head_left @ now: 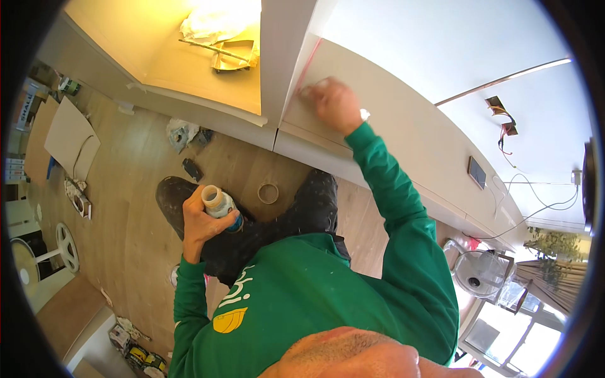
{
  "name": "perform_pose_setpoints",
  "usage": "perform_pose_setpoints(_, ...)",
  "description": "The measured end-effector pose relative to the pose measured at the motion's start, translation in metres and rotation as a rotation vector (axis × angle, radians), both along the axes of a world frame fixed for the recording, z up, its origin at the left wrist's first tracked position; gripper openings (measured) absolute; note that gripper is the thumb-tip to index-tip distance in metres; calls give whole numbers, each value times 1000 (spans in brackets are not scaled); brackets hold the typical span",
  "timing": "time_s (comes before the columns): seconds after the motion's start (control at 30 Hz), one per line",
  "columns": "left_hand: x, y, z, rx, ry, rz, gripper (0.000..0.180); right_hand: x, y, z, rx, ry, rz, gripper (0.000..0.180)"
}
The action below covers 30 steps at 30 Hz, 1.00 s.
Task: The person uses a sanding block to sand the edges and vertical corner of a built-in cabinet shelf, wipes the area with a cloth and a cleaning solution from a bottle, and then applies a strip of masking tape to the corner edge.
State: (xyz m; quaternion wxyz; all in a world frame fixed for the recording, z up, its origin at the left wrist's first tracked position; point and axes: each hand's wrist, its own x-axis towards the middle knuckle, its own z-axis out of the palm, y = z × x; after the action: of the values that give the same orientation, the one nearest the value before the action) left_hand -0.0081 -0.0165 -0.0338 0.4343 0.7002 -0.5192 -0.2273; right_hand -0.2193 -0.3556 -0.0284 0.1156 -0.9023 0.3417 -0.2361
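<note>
My left hand (200,222) is wrapped round an uncapped plastic bottle (218,201) with a pale wide neck and a bluish label, held upright above my left thigh. Stretched forward, my right hand (334,104) has its fingers pressed together against the beige top of a low cabinet (391,129). Whatever lies between those fingertips is too small and blurred to make out. A thin pink-red line (307,66) runs along the joint between this top and the upright panel, close to the fingertips. A small white scrap (365,114) shows at my right wrist.
A lit niche (157,69) at the upper left holds crumpled plastic and a bent strip. On the floor lie a tape ring (268,193), a dark block (192,169) and a plastic bag (181,133). A phone (477,172) rests on the cabinet; bare wires (502,113) hang from the wall.
</note>
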Motion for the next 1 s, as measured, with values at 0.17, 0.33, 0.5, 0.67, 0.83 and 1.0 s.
perform_pose_setpoints(0.17,7,4,-1,10,39,55,39,28,-98,27,264,-66,-398,27)
perform_pose_setpoints(0.33,5,10,-9,-9,73,88,39,61,-136,21,257,104,-470,31)
perform_pose_setpoints(0.5,5,18,-23,76,101,57,39,49,-102,19,276,212,-290,30)
perform_pose_setpoints(0.67,4,1,-15,75,55,4,38,39,-4,11,190,260,-161,28)
perform_pose_setpoints(0.83,-4,-13,-2,40,66,2,37,2,45,19,387,81,98,24)
perform_pose_setpoints(1.0,-3,-1,3,78,46,22,38,2,-50,32,453,-140,-222,29)
